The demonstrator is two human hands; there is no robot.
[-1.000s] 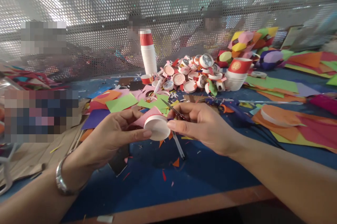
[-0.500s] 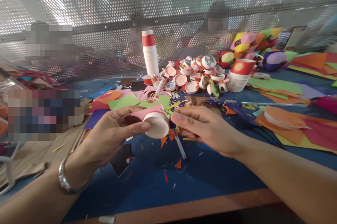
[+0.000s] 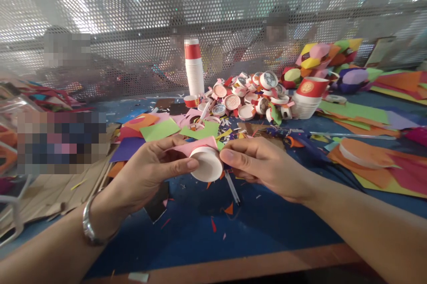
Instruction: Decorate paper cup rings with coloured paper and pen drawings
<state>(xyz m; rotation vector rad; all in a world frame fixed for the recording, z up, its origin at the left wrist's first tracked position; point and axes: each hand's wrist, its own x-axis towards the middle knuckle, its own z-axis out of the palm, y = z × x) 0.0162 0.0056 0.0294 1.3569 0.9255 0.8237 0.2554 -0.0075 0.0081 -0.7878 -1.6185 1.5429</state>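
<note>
A white cut-down paper cup base [image 3: 207, 165] faces me above the blue table, its round end toward the camera. Behind its upper edge lies a piece of pink paper [image 3: 200, 145]. My left hand [image 3: 160, 166] is closed on both, thumb on the cup piece's left side and fingers behind the paper. At the right edge of the cup piece, my right hand [image 3: 256, 159] pinches with thumb and index finger; its other fingers are curled and partly hidden. Below the hands a pen-like clear stick [image 3: 232, 188] lies on the table.
Beyond my hands stand a heap of cut cup pieces [image 3: 247, 97], a tall cup stack [image 3: 194, 70] and a shorter stack [image 3: 308, 97]. A blue glue gun [image 3: 303, 142] and coloured sheets [image 3: 353, 115] lie right. Flattened cardboard [image 3: 66, 190] lies left. People sit behind the perforated screen.
My right hand has come in against the right edge of the cup piece, closing a small gap. The view has shifted slightly, moving everything a little to the right.
</note>
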